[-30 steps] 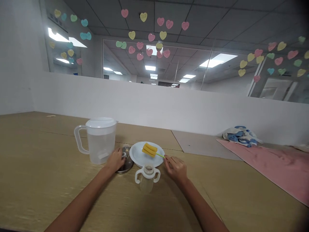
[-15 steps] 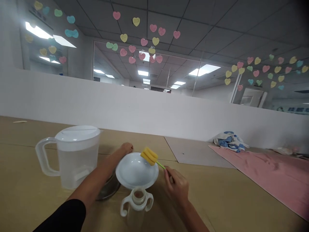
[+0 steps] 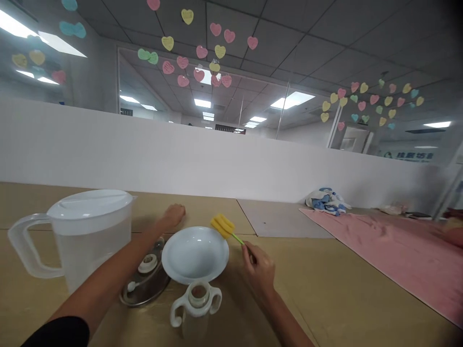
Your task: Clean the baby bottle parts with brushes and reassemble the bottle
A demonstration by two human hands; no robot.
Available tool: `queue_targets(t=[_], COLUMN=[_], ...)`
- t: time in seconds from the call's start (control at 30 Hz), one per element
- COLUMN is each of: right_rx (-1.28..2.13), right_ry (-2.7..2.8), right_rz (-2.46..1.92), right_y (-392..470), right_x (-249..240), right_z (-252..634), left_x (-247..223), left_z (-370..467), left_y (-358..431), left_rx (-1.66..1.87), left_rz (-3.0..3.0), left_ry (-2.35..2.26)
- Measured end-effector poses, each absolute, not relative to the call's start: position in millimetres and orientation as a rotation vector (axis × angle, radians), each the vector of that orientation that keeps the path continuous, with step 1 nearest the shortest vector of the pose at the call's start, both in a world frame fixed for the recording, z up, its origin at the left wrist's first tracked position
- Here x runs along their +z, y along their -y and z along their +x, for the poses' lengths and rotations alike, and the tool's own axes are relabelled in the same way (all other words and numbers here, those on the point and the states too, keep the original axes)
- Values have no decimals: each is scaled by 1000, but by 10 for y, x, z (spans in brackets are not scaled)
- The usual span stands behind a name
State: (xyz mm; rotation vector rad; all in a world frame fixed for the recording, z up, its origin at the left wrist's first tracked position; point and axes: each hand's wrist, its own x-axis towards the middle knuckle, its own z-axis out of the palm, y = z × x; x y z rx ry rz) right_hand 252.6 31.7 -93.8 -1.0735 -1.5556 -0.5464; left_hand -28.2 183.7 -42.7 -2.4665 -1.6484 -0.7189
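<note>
My right hand point(image 3: 261, 266) is closed around the thin green handle of a yellow sponge bottle brush point(image 3: 222, 225). The sponge head is at the right rim of a white bowl point(image 3: 195, 253). My left hand point(image 3: 175, 215) is beyond the bowl's left side, its fingers curled; what they hold, if anything, is hidden. In front of the bowl stands a clear baby bottle point(image 3: 195, 318) with a white two-handled collar point(image 3: 198, 303) and an open top. A metal tray point(image 3: 144, 301), partly under my left forearm, bears a white ring point(image 3: 148, 263) and a small white part point(image 3: 132, 286).
A lidded translucent pitcher point(image 3: 92, 236) containing clear liquid stands at left. A crumpled blue-and-white cloth point(image 3: 327, 201) lies by the low white wall point(image 3: 217, 164). A pink cloth point(image 3: 390, 255) covers the right of the brown table point(image 3: 296, 289).
The view has turned slightly right, so everything sits further left. My left hand has drawn a little away from the bowl, and more of the metal tray shows. The brush stays in my right hand.
</note>
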Motion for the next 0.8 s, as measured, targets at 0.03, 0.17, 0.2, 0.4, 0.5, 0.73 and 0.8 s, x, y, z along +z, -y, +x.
queue_targets(t=[0.03,0.17,0.2,0.4,0.5,0.73,0.8], right_rx=[-524,-432,-414,-378,-363,-359,-358], right_ry=[1527,1467,1445,1430,1481,1544,1541], right_rz=[-1094,-1164,-1179,-1222,-1210,-1192,-1192], right_y=[-316,-316,-315,-296,-288,-287,-289], right_x=[-938,-951,-956,-968,-993,-1051,-1050], right_z=[2520,2505,2504,2484,2469,2428,2412], left_x=[-367,-205,-189,-330,-438,-309,-351], left_z=[-273,-216,-186,105,212,24,-68], left_y=[-1857,-1606,-1483,-887,-850,-696,-467], left_rx=[-730,-785,-787,-673,-649,-1091,-1553], left_rz=[-2441,-2472,-2519,-2766,-2815,-2660,-2427], left_ry=[1696,1684,1636,1417,1432,1610,1577])
